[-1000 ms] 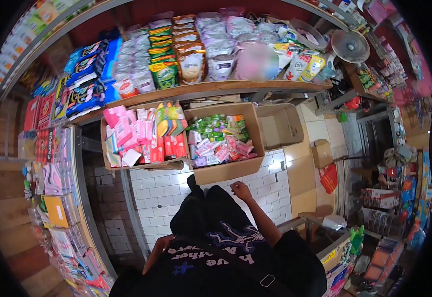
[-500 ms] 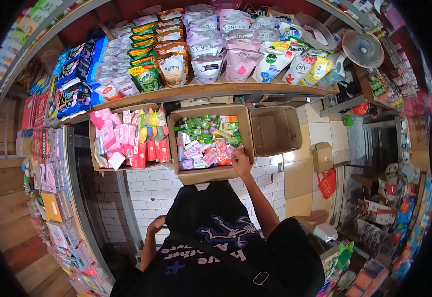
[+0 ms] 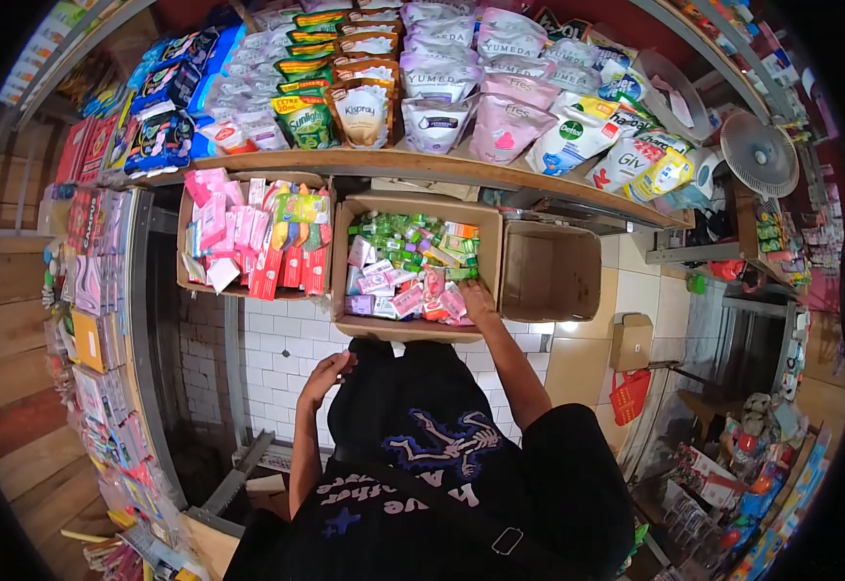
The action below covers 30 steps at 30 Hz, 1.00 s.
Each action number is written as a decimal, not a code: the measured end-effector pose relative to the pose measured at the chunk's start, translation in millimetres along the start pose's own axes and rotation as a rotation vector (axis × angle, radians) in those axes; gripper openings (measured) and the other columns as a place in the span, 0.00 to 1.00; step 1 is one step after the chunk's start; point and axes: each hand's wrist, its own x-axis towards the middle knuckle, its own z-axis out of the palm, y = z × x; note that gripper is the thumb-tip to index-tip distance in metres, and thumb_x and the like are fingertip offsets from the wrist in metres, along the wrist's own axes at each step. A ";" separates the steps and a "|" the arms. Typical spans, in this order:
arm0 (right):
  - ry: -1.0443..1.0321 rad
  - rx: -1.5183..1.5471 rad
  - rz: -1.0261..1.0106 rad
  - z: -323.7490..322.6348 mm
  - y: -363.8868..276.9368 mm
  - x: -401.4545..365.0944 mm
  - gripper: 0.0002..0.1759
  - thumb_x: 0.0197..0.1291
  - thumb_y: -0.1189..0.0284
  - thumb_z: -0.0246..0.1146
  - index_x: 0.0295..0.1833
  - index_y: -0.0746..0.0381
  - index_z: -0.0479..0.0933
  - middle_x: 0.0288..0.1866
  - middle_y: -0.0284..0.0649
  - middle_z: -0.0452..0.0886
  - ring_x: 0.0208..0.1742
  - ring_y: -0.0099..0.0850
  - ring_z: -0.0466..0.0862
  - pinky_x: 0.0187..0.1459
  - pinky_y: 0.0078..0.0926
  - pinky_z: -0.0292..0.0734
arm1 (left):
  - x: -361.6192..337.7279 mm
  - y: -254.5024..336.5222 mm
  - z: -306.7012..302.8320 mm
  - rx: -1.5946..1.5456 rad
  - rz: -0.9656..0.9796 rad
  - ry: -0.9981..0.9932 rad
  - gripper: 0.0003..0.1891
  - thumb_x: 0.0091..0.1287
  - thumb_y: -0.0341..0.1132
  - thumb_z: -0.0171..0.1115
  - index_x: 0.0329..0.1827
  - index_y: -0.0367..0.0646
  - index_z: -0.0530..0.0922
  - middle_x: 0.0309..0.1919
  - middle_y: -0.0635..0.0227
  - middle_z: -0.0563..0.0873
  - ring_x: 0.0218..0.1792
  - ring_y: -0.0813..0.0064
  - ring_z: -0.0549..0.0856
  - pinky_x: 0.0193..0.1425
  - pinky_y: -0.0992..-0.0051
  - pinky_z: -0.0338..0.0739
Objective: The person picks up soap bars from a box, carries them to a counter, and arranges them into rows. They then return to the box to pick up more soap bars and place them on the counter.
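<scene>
My right hand (image 3: pixel 476 296) reaches into the front right corner of an open cardboard box (image 3: pixel 413 330) full of small green bottles and pink, purple and red sachets (image 3: pixel 398 283). It rests on the pink sachets; whether its fingers hold one is hidden. My left hand (image 3: pixel 329 369) hovers below the box's front wall, before the white tiled wall, fingers apart and holding nothing. I wear a black printed top (image 3: pixel 432 455) with a strap across it.
A second box (image 3: pixel 186 254) of pink and red packets stands to the left, an empty box (image 3: pixel 550 273) to the right. Refill pouches (image 3: pixel 432 92) line the wooden shelf above. A packet rack (image 3: pixel 93 290) stands left; a fan (image 3: pixel 759 155), small carton (image 3: pixel 632 341) and red bag (image 3: pixel 628 397) lie right.
My right hand rose from below the box into its front right corner and stays there. My left hand lifted from waist level to just under the box.
</scene>
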 end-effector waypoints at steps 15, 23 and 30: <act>-0.237 -0.050 0.038 -7.6 -0.4 17.3 0.17 0.65 0.73 0.48 0.56 0.60 0.74 0.52 0.50 0.81 0.54 0.43 0.82 0.55 0.38 0.77 | 10.1 10.7 2.0 -0.044 0.041 0.038 0.30 0.68 0.61 0.54 0.58 0.44 0.77 0.51 0.69 0.83 0.50 0.77 0.79 0.52 0.76 0.70; -0.141 -0.226 -0.105 6.3 8.5 20.3 0.14 0.64 0.72 0.50 0.49 0.60 0.79 0.45 0.46 0.85 0.50 0.40 0.84 0.53 0.37 0.77 | 17.6 25.9 12.5 -0.018 0.037 0.027 0.29 0.68 0.61 0.54 0.58 0.44 0.78 0.51 0.68 0.83 0.51 0.76 0.79 0.51 0.76 0.70; -0.120 -0.187 -0.070 10.0 7.6 23.5 0.13 0.63 0.71 0.52 0.47 0.58 0.80 0.46 0.44 0.85 0.49 0.39 0.84 0.54 0.38 0.75 | 27.7 30.2 17.1 -0.023 0.039 0.013 0.29 0.68 0.60 0.55 0.58 0.45 0.77 0.51 0.69 0.83 0.52 0.76 0.79 0.52 0.75 0.70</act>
